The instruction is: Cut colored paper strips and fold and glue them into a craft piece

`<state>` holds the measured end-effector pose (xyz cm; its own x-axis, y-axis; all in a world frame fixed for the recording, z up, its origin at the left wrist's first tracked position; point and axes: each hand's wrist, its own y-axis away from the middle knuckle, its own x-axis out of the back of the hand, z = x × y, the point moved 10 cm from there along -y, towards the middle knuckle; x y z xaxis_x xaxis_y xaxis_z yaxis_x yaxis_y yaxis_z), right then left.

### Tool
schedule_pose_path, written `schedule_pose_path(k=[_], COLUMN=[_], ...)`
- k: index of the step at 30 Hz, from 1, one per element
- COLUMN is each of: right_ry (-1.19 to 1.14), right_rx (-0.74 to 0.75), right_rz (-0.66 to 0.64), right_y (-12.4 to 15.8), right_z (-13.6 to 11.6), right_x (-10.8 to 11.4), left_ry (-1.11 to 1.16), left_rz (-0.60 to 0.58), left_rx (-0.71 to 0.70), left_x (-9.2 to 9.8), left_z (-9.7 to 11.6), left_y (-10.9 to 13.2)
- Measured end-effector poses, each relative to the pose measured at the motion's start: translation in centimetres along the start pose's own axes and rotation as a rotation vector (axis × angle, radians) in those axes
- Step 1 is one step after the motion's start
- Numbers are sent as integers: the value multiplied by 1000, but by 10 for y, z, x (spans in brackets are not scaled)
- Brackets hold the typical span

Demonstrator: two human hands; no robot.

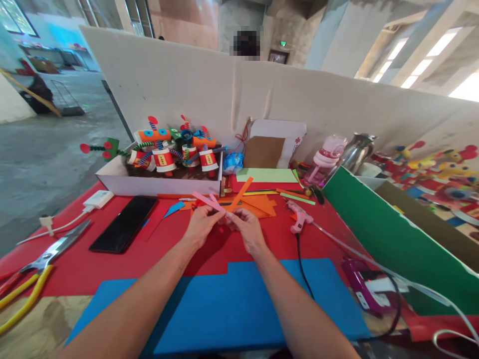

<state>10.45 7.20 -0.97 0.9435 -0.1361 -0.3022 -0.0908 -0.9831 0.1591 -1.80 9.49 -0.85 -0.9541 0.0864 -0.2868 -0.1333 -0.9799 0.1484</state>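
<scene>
Above the red sheet covering the table, my two hands meet fingertip to fingertip. My left hand [204, 227] is closed, pinching a pink paper strip [205, 198] that points up and to the left. My right hand [247, 228] pinches an orange paper strip [241, 194] slanting up to the right. The strips' lower ends come together at my fingertips, where the fingers hide whether they are joined. Behind the hands lie orange paper pieces [258, 205]. A pink glue gun [298, 217] rests to the right of my right hand.
Left are a black phone [123, 224], large scissors [48, 257] and a white charger [98, 199]. A white box [160, 185] of paper-cup figures stands behind. On the right are a green box [392, 239], a purple device [368, 286], a cable and a pink bottle [325, 159]. Blue sheets [224, 309] lie in front.
</scene>
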Motion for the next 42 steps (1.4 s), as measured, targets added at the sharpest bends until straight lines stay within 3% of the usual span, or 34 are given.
schedule_pose_path(k=[11,17,29,42], right_ry=[29,7,15,2], right_rx=[6,-55,-85,-42], right_rz=[-5,-28,-9,54], right_y=[-3,-3,-1,-3], right_z=[2,8,6,5], right_x=[3,1,0,7], left_ry=[-129,-81,-62,-131], left_rz=[-23,-77,-70,-88], left_rx=[-30,-49,-53,-80], left_x=[-3,-8,-5,-8], left_z=[5,8,6,9], left_y=[1,2,1,1])
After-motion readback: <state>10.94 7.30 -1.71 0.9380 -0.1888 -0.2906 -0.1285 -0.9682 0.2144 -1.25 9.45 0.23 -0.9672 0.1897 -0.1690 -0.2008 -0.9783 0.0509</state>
